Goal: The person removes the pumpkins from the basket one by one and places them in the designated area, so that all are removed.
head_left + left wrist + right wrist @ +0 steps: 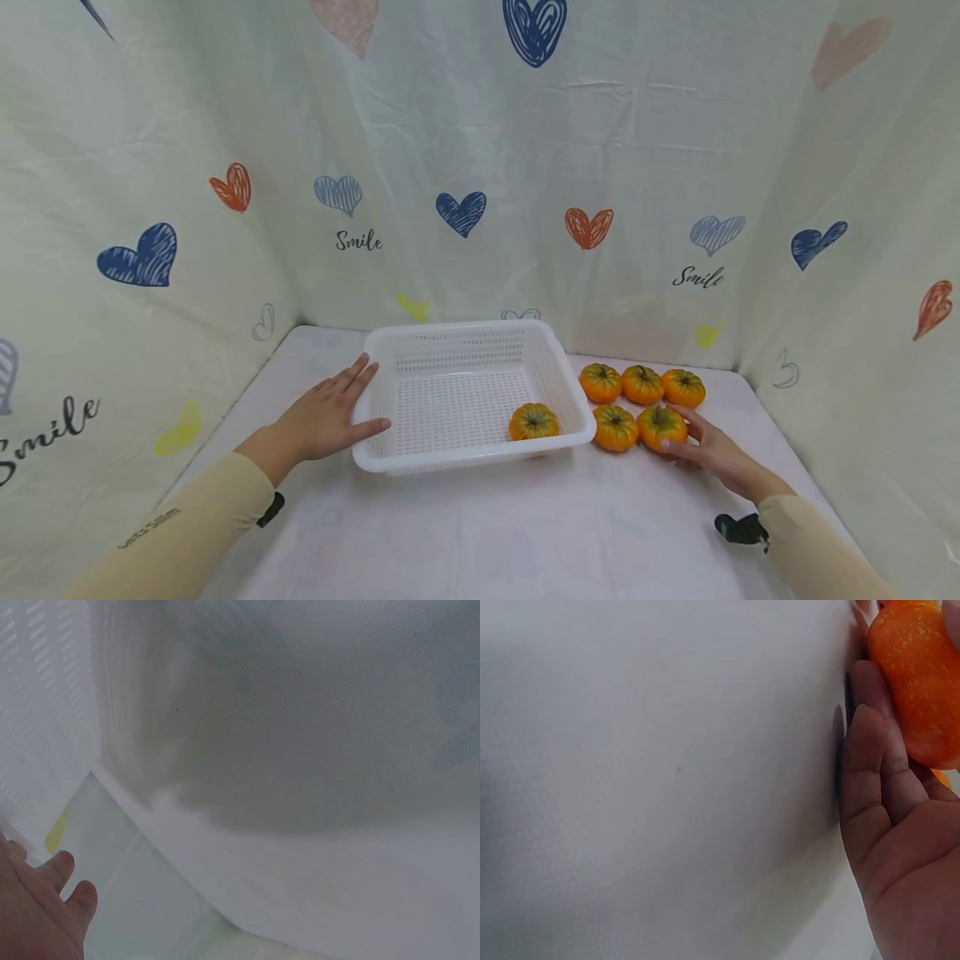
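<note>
My left hand (322, 418) rests on the left rim of a white plastic basket (472, 454), its fingers straight and spread. One small orange pumpkin (534, 422) sits inside, in the basket's front right corner. To the right of the basket, my right hand (712, 454) grips another small pumpkin (663, 427), thumb in front and fingers around its right side. In the right wrist view, the held pumpkin (919, 682) lies against the fingers (866, 765). The left wrist view shows part of the left hand (41, 907) beside the basket's slotted wall (45, 697).
Beside the held pumpkin stands another pumpkin (615, 428), close to the basket's right wall. Behind them is a row of three: a left one (600, 382), a middle one (642, 384) and a right one (684, 388). A heart-printed curtain (480, 275) surrounds the white-covered table (480, 533).
</note>
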`<action>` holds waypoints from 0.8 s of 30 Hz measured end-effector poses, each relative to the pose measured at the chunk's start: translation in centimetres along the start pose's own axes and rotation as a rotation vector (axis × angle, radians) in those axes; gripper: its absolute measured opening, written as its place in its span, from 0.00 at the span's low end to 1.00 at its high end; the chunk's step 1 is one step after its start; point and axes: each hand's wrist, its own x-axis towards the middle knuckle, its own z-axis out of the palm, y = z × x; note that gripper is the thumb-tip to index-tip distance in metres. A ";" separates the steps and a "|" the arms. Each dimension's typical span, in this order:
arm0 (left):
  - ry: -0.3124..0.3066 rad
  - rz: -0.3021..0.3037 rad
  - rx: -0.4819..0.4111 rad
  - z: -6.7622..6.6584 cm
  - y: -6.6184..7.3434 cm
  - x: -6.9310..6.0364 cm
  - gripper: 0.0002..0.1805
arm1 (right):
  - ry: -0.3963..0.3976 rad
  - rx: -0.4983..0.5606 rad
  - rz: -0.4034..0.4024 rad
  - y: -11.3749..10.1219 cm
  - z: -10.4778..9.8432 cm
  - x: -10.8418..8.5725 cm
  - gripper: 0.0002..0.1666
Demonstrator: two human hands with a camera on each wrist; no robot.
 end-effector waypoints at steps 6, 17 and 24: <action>-0.007 -0.006 -0.003 0.2 0.0 0.1 0.55 | 0.028 -0.080 0.018 0.1 0.3 -0.2 0.58; 0.006 0.005 -0.002 0.2 -0.1 0.0 0.55 | 0.045 -0.148 0.045 0.1 0.7 -0.1 0.63; 0.017 0.011 -0.004 0.2 -0.2 0.0 0.55 | 0.050 -0.150 0.039 0.4 0.7 0.1 0.63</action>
